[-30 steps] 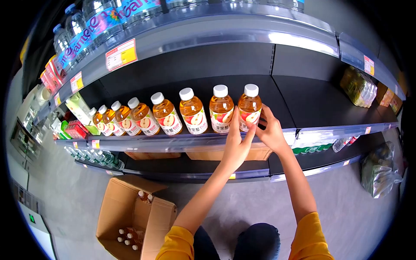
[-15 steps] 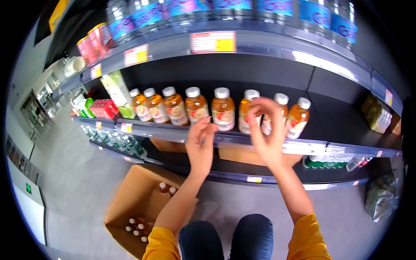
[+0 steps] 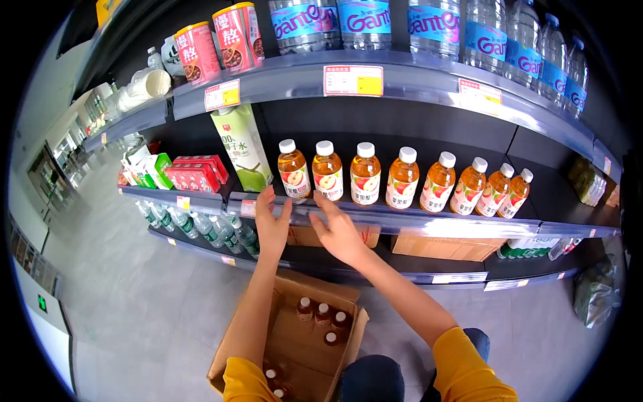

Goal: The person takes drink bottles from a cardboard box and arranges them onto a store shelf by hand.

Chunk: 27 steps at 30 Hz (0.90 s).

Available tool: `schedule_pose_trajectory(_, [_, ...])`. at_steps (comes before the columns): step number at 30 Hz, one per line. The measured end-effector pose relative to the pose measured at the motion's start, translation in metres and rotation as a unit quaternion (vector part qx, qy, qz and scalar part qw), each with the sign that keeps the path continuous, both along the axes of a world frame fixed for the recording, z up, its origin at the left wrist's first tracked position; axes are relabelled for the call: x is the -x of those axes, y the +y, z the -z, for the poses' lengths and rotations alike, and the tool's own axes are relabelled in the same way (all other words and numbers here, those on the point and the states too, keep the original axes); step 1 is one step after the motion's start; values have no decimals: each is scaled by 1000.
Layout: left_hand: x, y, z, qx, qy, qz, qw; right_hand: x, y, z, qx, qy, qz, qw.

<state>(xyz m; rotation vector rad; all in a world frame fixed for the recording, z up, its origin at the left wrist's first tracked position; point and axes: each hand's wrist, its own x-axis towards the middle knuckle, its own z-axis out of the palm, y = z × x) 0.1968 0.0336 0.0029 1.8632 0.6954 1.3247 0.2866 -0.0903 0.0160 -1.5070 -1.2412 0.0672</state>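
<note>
A row of several apple drink bottles [image 3: 365,175] with white caps stands upright along the front of the middle shelf. My left hand [image 3: 272,224] is at the shelf's front edge, just below the leftmost bottle [image 3: 293,171]. Its fingers are apart and hold nothing. Beside it, my right hand [image 3: 340,234] has fingers spread, the fingertips overlapping the base of the second bottle [image 3: 327,173]. Whether they touch it I cannot tell. Below, an open cardboard box [image 3: 224,352] on the floor contains several similar bottles [image 3: 323,313], partly hidden by my left arm.
A green coconut water carton [image 3: 242,151] stands left of the row, with red packs [image 3: 195,174] farther left. Large water bottles [image 3: 365,27] and red cans [image 3: 196,53] fill the upper shelf, whose edge [image 3: 415,75] overhangs. Small water bottles [image 3: 204,228] sit on the lower shelf.
Both hands have moved left along the row, my right hand from the right-hand bottles to the second from the left. The camera view has turned left and come closer to the left end.
</note>
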Motion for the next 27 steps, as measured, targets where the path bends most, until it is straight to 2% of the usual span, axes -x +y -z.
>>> schedule_pose_trajectory(4, [-21,35,14,-69,61,8,996,10,46,6,-2,49,35,998])
schedule_pose_trajectory(5, [-28,41,17,-88,39,25,995,9,54,10,1,62,64,996])
schedule_pose_trajectory(8, [-35,40,2,-107,45,54,992,10,61,1,15,117,42,992])
schedule_pose_trajectory(12, [-40,44,2,-41,65,81,994,6,72,8,13,99,69,993])
schedule_pose_trajectory(14, [-40,48,7,-94,47,69,992,7,74,8,17,105,66,992])
schedule_pose_trajectory(27, [-33,76,16,-114,26,70,991,14,91,9,10,71,57,996])
